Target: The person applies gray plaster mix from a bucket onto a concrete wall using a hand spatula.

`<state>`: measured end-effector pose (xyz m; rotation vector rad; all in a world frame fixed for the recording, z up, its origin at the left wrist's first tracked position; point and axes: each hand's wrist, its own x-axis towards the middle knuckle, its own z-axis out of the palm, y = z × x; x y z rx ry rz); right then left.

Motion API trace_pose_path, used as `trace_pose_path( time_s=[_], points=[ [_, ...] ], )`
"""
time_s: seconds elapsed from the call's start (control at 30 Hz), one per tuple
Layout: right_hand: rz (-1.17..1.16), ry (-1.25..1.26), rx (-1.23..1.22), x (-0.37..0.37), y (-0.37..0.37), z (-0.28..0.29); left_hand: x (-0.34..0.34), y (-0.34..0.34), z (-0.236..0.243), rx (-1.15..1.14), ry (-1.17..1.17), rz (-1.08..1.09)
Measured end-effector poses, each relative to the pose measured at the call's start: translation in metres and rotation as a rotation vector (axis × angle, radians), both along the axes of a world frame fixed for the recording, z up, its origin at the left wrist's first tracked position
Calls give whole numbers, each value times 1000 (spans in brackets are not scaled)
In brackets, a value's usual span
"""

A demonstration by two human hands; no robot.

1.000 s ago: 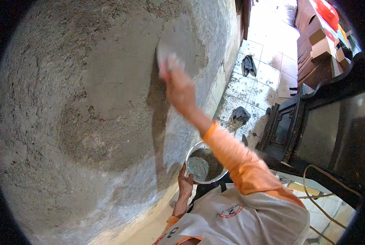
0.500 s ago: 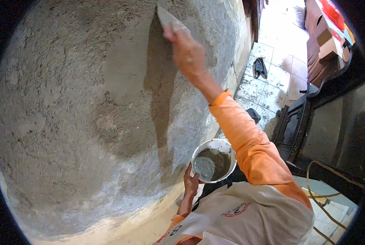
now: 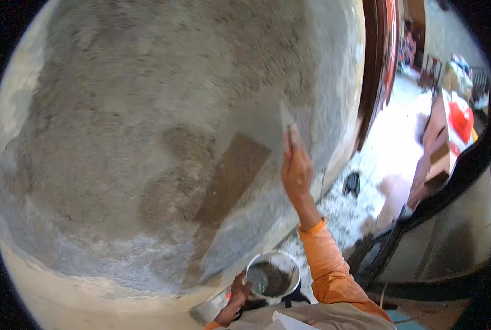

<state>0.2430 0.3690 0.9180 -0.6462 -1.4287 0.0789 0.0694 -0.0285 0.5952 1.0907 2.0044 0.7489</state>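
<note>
My right hand (image 3: 297, 171) is closed round the handle of a trowel (image 3: 285, 116), its pointed blade tipped upward against the plastered wall (image 3: 119, 115). Around the blade lies a smoother patch of grey mortar, while the wall beyond it is rough. Low down by my body, my left hand (image 3: 239, 290) grips the rim of a white bucket (image 3: 298, 273). Wet grey mortar (image 3: 268, 278) covers the inside of the bucket. A dark shadow of my arm falls across the wall left of the trowel.
Mortar spatters mark the pale tiled floor (image 3: 333, 215) on the right, where a small black item (image 3: 351, 184) lies. Dark wooden furniture (image 3: 399, 234) stands close on my right. Farther off are a cardboard box (image 3: 438, 159) and a red plastic bag (image 3: 461, 121).
The view has swung up, so more of the wall and far room shows. My right hand with the trowel sits farther right along the wall. The left hand still holds the bucket.
</note>
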Motion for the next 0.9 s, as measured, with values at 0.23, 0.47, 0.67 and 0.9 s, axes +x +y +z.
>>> trace_pose_path(
  time_s=[0.23,0.47,0.67,0.9],
  points=[
    [-47,-83,-139,-62,-16,-23,16,9,8,55,-450,258],
    [493,-453,-403,-44,-186,-150,21,35,54,-84,-176,111],
    [292,-117,-941,45,-159,-194,27,49,74,5,-382,136],
    [518,-140,-1057,113,-168,-211,25,62,88,-133,-412,186]
  ],
)
